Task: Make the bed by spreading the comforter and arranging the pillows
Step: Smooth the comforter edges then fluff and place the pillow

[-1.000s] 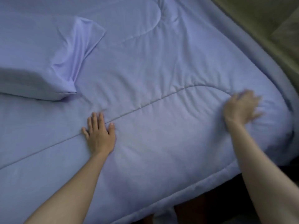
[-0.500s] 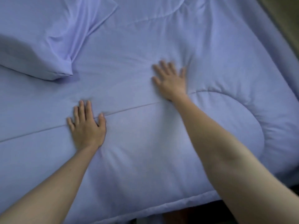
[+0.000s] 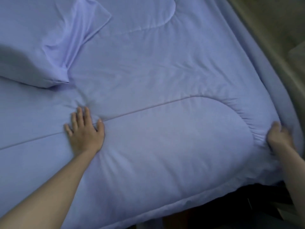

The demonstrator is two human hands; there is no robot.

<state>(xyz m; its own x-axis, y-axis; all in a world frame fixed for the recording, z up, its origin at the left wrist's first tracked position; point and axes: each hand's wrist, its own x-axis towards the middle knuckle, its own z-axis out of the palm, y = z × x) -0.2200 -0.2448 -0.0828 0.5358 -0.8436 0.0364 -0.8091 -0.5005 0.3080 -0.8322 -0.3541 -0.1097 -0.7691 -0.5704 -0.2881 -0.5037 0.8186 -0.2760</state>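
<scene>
A lavender quilted comforter (image 3: pixel 165 76) covers the bed, with a curved stitched seam across it. A matching pillow (image 3: pixel 41 42) lies at the upper left on top of it. My left hand (image 3: pixel 85 132) rests flat on the comforter, fingers spread, right on the seam. My right hand (image 3: pixel 277 138) is at the bed's right corner, blurred, pressing on the bunched comforter edge; whether its fingers grip the fabric is unclear.
The comforter's rolled border (image 3: pixel 267 80) runs down the right side. Beyond it is an olive-coloured surface (image 3: pixel 272 30). Dark space lies under the bed's near edge (image 3: pixel 231 204).
My right hand swept from the middle of the comforter out to the right corner. My left hand stayed flat on the seam. The view shifted slightly.
</scene>
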